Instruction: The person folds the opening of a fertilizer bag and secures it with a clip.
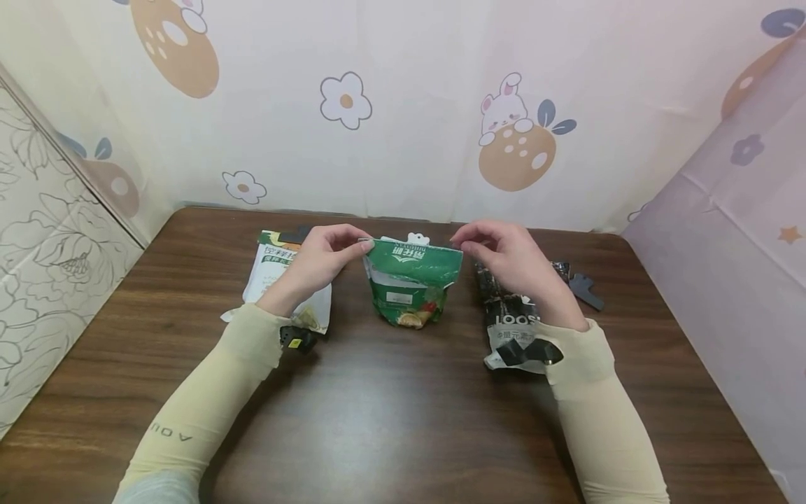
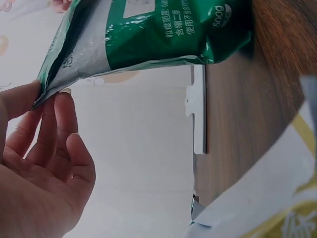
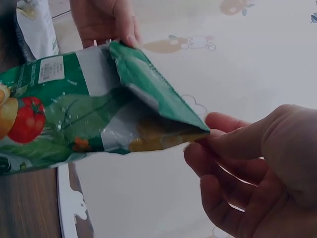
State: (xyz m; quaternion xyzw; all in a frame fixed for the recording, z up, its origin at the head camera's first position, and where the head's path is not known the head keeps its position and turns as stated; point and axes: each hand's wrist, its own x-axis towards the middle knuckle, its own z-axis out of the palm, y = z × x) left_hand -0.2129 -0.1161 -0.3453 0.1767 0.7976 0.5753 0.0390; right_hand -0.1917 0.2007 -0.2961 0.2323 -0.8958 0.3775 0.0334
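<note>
A green plastic bag (image 1: 412,290) with vegetable pictures stands upright at the middle of the table, its top edge folded over toward the viewer. My left hand (image 1: 315,262) pinches the bag's top left corner between thumb and fingers. At the opposite top corner, my right hand (image 1: 513,262) pinches the edge in the same way; its grip shows clearly in the right wrist view, where the green bag (image 3: 54,109) stretches to the fingertips. Behind the bag is a white clip (image 2: 199,114) with a shaped edge, mostly hidden in the head view.
To the left lies a white bag (image 1: 261,273) with green print, a dark clip at its top. A black and silver bag (image 1: 504,318) lies under the right forearm, with a dark grey clip (image 1: 585,290) beside it. A patterned curtain (image 1: 409,140) hangs behind the wooden table (image 1: 378,420).
</note>
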